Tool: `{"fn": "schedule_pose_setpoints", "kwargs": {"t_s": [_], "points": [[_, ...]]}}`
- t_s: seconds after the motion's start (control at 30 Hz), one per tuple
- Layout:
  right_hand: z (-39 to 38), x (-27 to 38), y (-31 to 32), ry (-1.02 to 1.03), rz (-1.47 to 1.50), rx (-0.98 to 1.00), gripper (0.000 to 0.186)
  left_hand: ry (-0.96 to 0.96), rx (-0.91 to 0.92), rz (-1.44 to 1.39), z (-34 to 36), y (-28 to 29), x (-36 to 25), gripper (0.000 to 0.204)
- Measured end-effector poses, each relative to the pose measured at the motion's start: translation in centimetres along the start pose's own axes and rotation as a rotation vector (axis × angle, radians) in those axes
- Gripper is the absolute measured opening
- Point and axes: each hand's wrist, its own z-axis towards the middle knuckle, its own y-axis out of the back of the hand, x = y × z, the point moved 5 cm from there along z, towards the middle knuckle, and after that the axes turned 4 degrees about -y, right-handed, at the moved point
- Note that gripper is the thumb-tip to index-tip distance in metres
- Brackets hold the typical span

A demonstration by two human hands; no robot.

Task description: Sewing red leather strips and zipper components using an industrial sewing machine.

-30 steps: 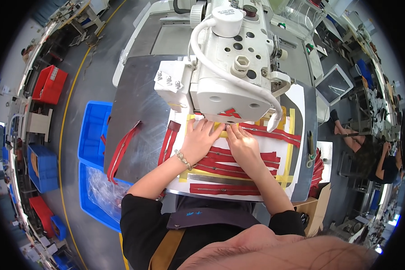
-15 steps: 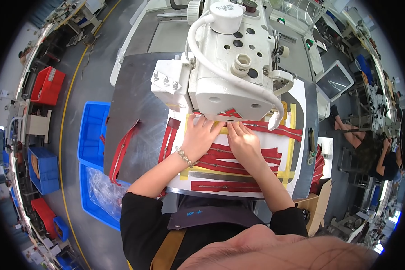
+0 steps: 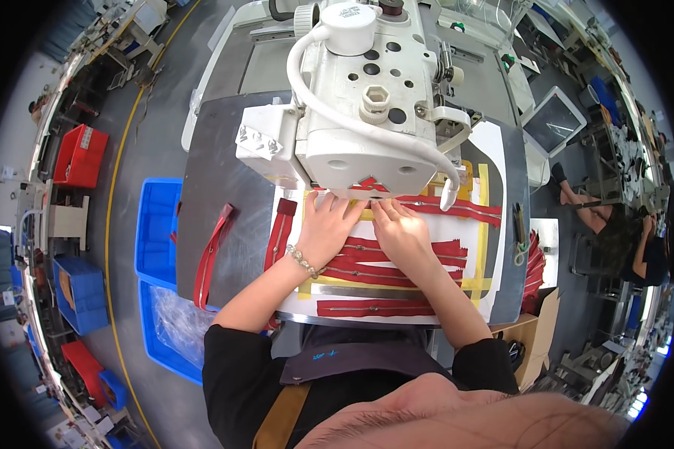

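Both hands rest side by side beneath the head of a white industrial sewing machine point(image 3: 359, 146). My left hand point(image 3: 324, 230), a beaded bracelet at its wrist, lies flat with fingers spread, their tips partly under the machine head. Close beside it, my right hand point(image 3: 406, 236) has its fingers stretched out, tips at the left part of a red zipper point(image 3: 464, 209) that runs off to the right. Several more red zippers point(image 3: 374, 274) lie across the yellow-taped white sheet below the hands. One zipper point(image 3: 378, 307) lies along the near edge, another point(image 3: 279, 232) by my left forearm.
A red zipper point(image 3: 211, 258) lies on the grey metal table plate point(image 3: 240, 168) at left. Blue bins point(image 3: 157, 232) stand beside the table, one with clear plastic. At right are small snips point(image 3: 520, 247), a bundle of red zippers point(image 3: 534, 269), a cardboard box point(image 3: 541, 329) and a screen point(image 3: 554, 121).
The whole view has shifted slightly, so the machine head appears a little further left. Both hands keep nearly the same place and pose beneath it.
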Motion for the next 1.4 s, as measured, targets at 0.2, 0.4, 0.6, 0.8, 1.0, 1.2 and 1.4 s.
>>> {"fn": "schedule_pose_setpoints", "kwargs": {"t_s": [0.2, 0.4, 0.6, 0.8, 1.0, 1.2, 1.4], "points": [[-0.4, 0.1, 0.2, -0.036, 0.041, 0.040, 0.032, -0.044, -0.039, -0.016, 0.2, 0.3, 0.0, 0.036], [-0.8, -0.2, 0.4, -0.031, 0.143, 0.034, 0.036, -0.081, -0.035, 0.066, 0.0, 0.6, 0.2, 0.042], [-0.6, -0.4, 0.1, 0.051, 0.181, 0.016, 0.023, -0.110, -0.045, 0.139, -0.3, 0.7, 0.9, 0.044], [0.3, -1.0, -0.1, 0.052, 0.196, -0.017, 0.013, 0.049, 0.343, -0.132, 0.9, -0.6, 4.3, 0.035], [1.0, -2.3, -0.6, 0.090, 0.208, 0.051, 0.015, 0.275, 0.777, -0.362, 3.0, -2.5, 7.6, 0.046], [0.4, -3.1, 0.1, 0.063, 0.190, 0.058, 0.015, -0.060, 0.222, -0.524, 4.4, -3.8, 8.0, 0.051], [0.4, -3.3, -0.3, 0.075, 0.178, 0.022, 0.012, 0.048, 0.244, -0.669, 4.8, -3.5, 7.8, 0.063]]}}
